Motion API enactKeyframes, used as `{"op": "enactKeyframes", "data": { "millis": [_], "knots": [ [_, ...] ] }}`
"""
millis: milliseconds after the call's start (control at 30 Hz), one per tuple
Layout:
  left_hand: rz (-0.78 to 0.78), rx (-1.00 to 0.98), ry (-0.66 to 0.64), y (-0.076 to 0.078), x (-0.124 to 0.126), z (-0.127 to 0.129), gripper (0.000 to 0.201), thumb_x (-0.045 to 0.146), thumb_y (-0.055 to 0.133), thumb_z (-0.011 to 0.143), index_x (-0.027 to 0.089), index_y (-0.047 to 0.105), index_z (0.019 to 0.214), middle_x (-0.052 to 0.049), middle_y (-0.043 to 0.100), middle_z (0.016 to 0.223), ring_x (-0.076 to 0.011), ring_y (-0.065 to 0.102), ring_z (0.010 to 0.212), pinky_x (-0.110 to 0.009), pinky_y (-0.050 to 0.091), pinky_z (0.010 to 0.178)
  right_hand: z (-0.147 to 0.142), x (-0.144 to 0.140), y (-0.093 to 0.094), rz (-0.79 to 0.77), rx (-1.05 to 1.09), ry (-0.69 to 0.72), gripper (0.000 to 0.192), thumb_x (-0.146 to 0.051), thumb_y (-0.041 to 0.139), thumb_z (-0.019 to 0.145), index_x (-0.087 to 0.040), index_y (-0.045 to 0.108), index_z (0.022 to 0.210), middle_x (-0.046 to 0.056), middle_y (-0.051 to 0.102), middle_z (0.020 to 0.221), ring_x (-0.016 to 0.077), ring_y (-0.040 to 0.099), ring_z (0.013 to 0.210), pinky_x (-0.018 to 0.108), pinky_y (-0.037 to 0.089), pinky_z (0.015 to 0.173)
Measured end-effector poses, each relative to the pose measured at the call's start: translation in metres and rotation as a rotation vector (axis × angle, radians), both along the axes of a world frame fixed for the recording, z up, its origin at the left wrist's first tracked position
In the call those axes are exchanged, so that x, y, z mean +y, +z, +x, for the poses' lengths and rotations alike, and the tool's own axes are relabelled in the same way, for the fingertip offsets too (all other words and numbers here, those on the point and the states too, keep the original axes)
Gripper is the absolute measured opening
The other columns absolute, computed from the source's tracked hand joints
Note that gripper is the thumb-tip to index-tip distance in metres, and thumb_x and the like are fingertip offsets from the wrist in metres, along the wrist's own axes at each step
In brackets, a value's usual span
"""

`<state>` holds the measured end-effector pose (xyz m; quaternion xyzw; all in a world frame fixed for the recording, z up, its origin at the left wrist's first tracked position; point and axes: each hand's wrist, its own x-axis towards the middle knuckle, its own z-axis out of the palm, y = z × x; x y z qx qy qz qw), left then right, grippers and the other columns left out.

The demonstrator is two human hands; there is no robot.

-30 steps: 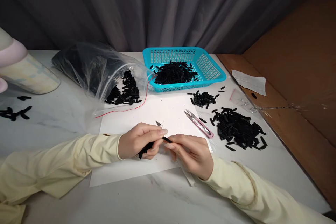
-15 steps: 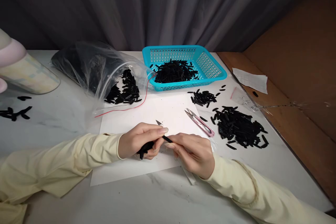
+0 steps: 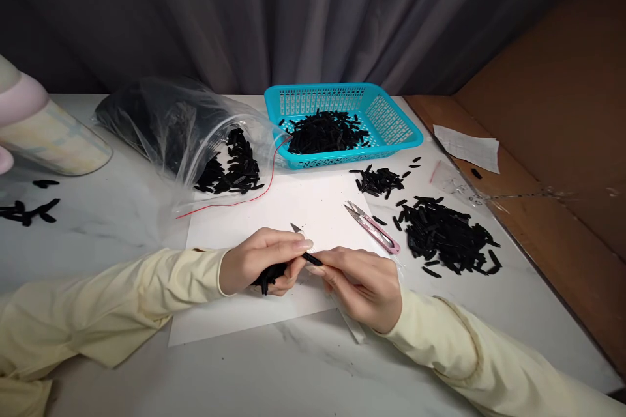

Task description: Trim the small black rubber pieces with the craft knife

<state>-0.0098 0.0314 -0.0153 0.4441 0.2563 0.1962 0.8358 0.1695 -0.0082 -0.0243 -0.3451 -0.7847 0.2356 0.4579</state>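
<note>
My left hand (image 3: 261, 257) is closed around a cluster of small black strips (image 3: 268, 279) that show beneath its fingers. Its thumb and forefinger also meet one end of a single black strip (image 3: 313, 259). The other end is pinched by the thumb and fingertips of my right hand (image 3: 364, 283). Just beyond the left thumb shows a pointed metal blade (image 3: 295, 228); the hands hide most of what it belongs to. Both hands are over a white sheet of paper (image 3: 235, 228). Pink-handled thread snips (image 3: 372, 228) rest beyond my right hand, blades pointing away.
A blue perforated basket (image 3: 342, 160) with black strips stands at the back. Left of it, a clear plastic bag (image 3: 166, 130) spills more strips. To the right lie a large heap of strips (image 3: 447, 238) and a smaller one (image 3: 381, 181). A patterned cylinder (image 3: 63, 137) stands left.
Hardly anything differs. The hands keep the same hold on the strip, with only a very slight shift of the right hand.
</note>
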Motion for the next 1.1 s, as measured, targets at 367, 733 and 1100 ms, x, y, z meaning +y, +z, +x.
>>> {"op": "enactKeyframes", "data": {
  "millis": [367,733,1100],
  "knots": [
    [-0.029,0.009,-0.002,0.000,0.000,0.000,0.036,0.037,0.047,0.084,0.014,0.046,0.056,0.005,0.037,0.039,-0.0051,0.031,0.034,-0.020,0.023,0.036,0.001,0.000,0.001,-0.023,-0.008,-0.011,0.014,-0.011,0.053,0.085,-0.019,0.061,0.093,0.002,0.066,0.063,0.0110,0.056,0.045,0.021,0.046,0.046],
    [-0.024,0.010,-0.003,0.000,0.000,0.000,0.036,0.036,0.048,0.084,0.014,0.046,0.056,0.005,0.037,0.039,-0.0046,0.030,0.034,-0.019,0.023,0.036,-0.001,-0.001,0.003,-0.026,-0.025,0.003,0.013,-0.010,0.051,0.085,-0.018,0.060,0.090,0.002,0.065,0.062,0.0110,0.056,0.045,0.022,0.045,0.045],
    [-0.069,0.060,0.003,0.002,0.008,0.005,0.038,0.041,0.038,0.087,0.014,0.049,0.062,0.004,0.040,0.036,-0.0053,0.028,0.029,-0.016,0.019,0.031,0.119,0.022,0.042,0.325,-0.738,-0.577,0.024,-0.031,0.054,0.085,-0.024,0.056,0.062,-0.002,0.041,0.040,0.0096,0.032,0.032,0.029,0.019,0.038]
  ]
}}
